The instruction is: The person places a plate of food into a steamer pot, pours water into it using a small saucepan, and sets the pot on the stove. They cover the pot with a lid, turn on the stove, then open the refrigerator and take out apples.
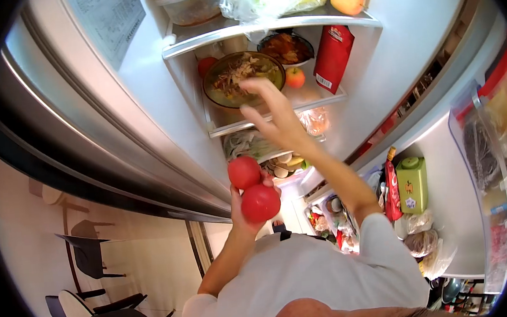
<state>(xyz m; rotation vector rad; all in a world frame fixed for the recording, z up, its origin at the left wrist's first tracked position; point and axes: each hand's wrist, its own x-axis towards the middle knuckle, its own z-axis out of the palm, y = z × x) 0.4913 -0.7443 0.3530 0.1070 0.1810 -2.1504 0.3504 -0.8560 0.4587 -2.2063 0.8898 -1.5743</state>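
My left hand (241,214) holds two tomatoes in front of the open fridge; one tomato (244,172) is above the other tomato (261,204). Raised toward the middle shelf, my right hand (278,118) has its fingers apart with nothing in them. Its fingertips overlap the near rim of a glass bowl of food (233,85) in view; I cannot tell if they touch. Behind that bowl's left side a red round thing (205,64) partly shows. A small apple (295,77) lies to the right, near a dark bowl of reddish food (286,48).
A red packet (334,58) stands on the right of the middle shelf. Above, the top shelf edge (273,28) carries bagged vegetables and another fruit (346,0). The right door holds a green container (412,186) and several bags. Chairs (88,249) stand behind the left door.
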